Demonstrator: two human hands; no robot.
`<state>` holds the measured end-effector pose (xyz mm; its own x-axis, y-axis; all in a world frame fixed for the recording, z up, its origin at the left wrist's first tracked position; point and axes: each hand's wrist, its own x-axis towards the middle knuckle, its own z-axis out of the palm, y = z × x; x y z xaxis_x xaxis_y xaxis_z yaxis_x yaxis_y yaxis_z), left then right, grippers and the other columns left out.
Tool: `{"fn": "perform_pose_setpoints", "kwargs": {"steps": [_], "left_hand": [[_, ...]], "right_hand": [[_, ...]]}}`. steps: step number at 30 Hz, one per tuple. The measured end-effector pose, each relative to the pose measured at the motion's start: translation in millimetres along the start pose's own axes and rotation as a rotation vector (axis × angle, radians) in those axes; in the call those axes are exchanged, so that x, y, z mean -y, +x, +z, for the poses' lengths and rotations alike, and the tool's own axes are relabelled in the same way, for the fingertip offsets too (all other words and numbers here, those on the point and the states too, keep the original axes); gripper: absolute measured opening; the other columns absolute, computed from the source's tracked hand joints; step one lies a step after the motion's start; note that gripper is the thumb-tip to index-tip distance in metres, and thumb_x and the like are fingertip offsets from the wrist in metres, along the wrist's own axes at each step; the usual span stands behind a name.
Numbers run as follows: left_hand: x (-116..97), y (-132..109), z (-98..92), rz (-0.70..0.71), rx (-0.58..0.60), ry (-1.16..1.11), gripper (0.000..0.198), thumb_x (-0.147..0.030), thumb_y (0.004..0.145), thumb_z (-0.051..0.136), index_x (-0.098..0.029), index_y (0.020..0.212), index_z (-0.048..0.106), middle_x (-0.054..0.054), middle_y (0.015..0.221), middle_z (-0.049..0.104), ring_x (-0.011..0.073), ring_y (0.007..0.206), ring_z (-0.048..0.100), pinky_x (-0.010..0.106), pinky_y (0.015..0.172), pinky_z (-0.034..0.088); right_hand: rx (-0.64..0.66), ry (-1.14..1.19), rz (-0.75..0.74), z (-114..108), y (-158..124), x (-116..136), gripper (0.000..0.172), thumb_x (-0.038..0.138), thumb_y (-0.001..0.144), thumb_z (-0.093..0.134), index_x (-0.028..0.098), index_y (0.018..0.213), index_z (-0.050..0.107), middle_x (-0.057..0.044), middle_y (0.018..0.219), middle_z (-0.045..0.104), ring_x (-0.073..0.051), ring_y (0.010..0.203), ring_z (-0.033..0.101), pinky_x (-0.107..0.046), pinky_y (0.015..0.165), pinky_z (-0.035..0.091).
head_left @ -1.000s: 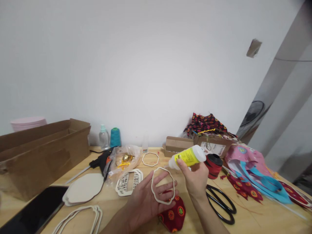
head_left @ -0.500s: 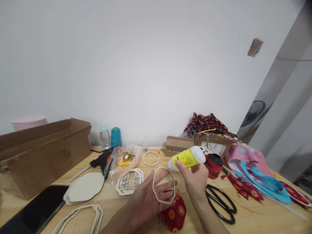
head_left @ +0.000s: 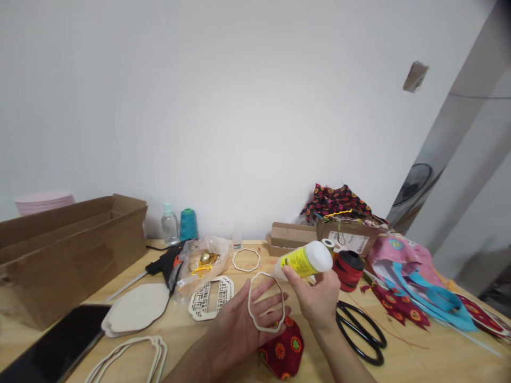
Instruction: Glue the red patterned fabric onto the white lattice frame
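Note:
My left hand (head_left: 239, 330) is palm up, fingers spread, with a thin, pale scalloped frame (head_left: 249, 308) lying across the fingers and its left side by my thumb. In my right hand (head_left: 317, 298) is a white squeeze bottle (head_left: 299, 261) with a yellow label, tilted so its nozzle end points down and left at the frame's upper edge. The tip is hard to make out. Beneath my left fingers lies a dark red patterned fabric piece (head_left: 283, 354), partly covered. A lattice panel (head_left: 199, 303) rests left of the hand.
At left are a long cardboard box (head_left: 75, 255), a black phone (head_left: 56, 340), pale plates (head_left: 138, 308), stacked frames (head_left: 159, 351) and a glue gun (head_left: 163, 264). To the right are black-handled scissors (head_left: 361, 332), a red thread spool (head_left: 348, 271) and pink cloth (head_left: 403, 255).
The bottle has shifted slightly left and its base has dipped a little. My left hand and the frame stay nearly where they were, with a small shift of the whole view.

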<state>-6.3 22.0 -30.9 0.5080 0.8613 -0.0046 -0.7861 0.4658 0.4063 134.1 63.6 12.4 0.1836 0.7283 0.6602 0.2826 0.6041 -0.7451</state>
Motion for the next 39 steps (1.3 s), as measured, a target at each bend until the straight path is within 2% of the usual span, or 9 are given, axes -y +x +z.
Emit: {"fn": "perform_pose_setpoints", "kwargs": {"steps": [4, 8, 15, 22, 25, 31, 39], "left_hand": [[1, 0, -2.7, -0.002, 0.013, -0.007, 0.049, -0.043, 0.083, 0.034, -0.012, 0.12, 0.044, 0.014, 0.106, 0.057, 0.0252, 0.093, 0.056, 0.041, 0.089, 0.031], [2, 0, -5.6, -0.003, 0.022, 0.0, 0.048, -0.044, 0.083, 0.034, -0.012, 0.117, 0.046, 0.014, 0.106, 0.057, 0.0276, 0.102, 0.052, 0.041, 0.09, 0.031], [3, -1, -4.6, -0.003, 0.011, 0.014, 0.049, -0.042, 0.084, 0.033, -0.012, 0.121, 0.042, 0.014, 0.109, 0.056, 0.0269, 0.1, 0.053, 0.041, 0.09, 0.031], [0, -2, 1.3, 0.02, 0.007, -0.026, 0.057, -0.044, 0.081, 0.038, -0.011, 0.127, 0.033, 0.015, 0.113, 0.055, 0.0285, 0.103, 0.051, 0.041, 0.09, 0.031], [-1, -2, 3.1, 0.041, 0.038, -0.028, 0.056, -0.044, 0.079, 0.04, -0.012, 0.125, 0.038, 0.014, 0.114, 0.056, 0.0289, 0.105, 0.05, 0.04, 0.09, 0.031], [-2, -2, 3.0, 0.059, 0.095, -0.021, 0.048, -0.042, 0.076, 0.045, -0.014, 0.114, 0.051, 0.015, 0.12, 0.054, 0.0293, 0.107, 0.05, 0.04, 0.091, 0.03], [0, -2, 1.2, 0.074, 0.085, 0.01, 0.042, -0.038, 0.077, 0.047, -0.016, 0.112, 0.053, 0.013, 0.118, 0.056, 0.0289, 0.108, 0.049, 0.04, 0.089, 0.032]], "right_hand": [[-0.001, 0.033, 0.028, 1, -2, -2, 0.026, 0.034, 0.059, 0.069, 0.012, 0.068, 0.059, -0.009, 0.062, 0.066, -0.023, 0.057, 0.062, -0.036, 0.056, 0.051], [-0.002, 0.131, 0.081, 3, -4, -2, 0.028, 0.033, 0.058, 0.07, 0.011, 0.074, 0.06, -0.009, 0.065, 0.067, -0.022, 0.057, 0.063, -0.034, 0.056, 0.052], [-0.018, 0.297, 0.167, 6, -8, 8, 0.027, 0.026, 0.055, 0.072, 0.011, 0.075, 0.062, -0.008, 0.065, 0.068, -0.022, 0.058, 0.064, -0.032, 0.054, 0.053], [-0.163, 0.463, 0.172, 6, -7, 10, 0.031, 0.021, 0.056, 0.07, 0.01, 0.084, 0.062, -0.009, 0.068, 0.069, -0.022, 0.062, 0.066, -0.032, 0.059, 0.054], [-0.17, 0.471, 0.159, 5, -6, 10, 0.036, 0.022, 0.056, 0.071, 0.01, 0.089, 0.062, -0.01, 0.071, 0.07, -0.022, 0.062, 0.066, -0.033, 0.059, 0.054], [-0.069, 0.439, 0.185, 6, -9, 15, 0.043, 0.028, 0.053, 0.073, 0.009, 0.09, 0.062, -0.01, 0.071, 0.069, -0.023, 0.06, 0.065, -0.034, 0.058, 0.054], [-0.079, 0.359, 0.108, 5, -11, 12, 0.043, 0.029, 0.054, 0.073, 0.01, 0.091, 0.062, -0.011, 0.076, 0.068, -0.025, 0.068, 0.065, -0.038, 0.065, 0.054]]}}
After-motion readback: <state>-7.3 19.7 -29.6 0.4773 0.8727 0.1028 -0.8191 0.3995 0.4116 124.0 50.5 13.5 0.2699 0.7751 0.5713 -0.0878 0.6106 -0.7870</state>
